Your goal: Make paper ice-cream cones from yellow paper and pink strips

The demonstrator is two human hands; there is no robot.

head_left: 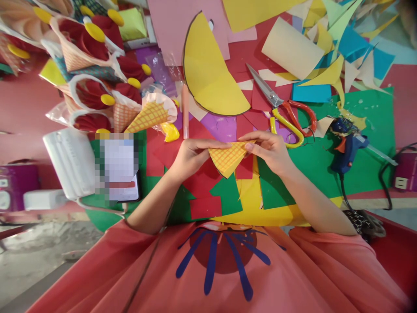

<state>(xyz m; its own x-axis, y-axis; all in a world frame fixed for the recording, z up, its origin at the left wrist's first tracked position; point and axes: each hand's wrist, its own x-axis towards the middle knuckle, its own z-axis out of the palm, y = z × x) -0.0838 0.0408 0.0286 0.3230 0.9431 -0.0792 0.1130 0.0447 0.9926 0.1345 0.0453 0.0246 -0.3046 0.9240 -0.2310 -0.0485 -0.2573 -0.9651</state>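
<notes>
A folded yellow piece with an orange grid pattern, like a waffle cone (pixel 228 160), is held between my two hands above the scraps. My left hand (pixel 192 157) grips its left side, fingers along the top edge. At its upper right corner, my right hand (pixel 269 150) pinches it between thumb and fingers. Dark marking runs along the lower left edge of the cone. Beyond my hands lies a yellow half-round sheet (pixel 211 69) with a dark outline. Scissors (pixel 276 102) with red and yellow handles rest open, just past my right hand.
Several finished paper cones (pixel 148 114) with red and white fillings crowd the upper left. A phone (pixel 120 169) and a white power strip (pixel 69 163) lie at left. On the green sheet (pixel 374 117) at right sits a blue glue gun (pixel 345 152) with its cord. Paper scraps (pixel 355 48) cover the upper right.
</notes>
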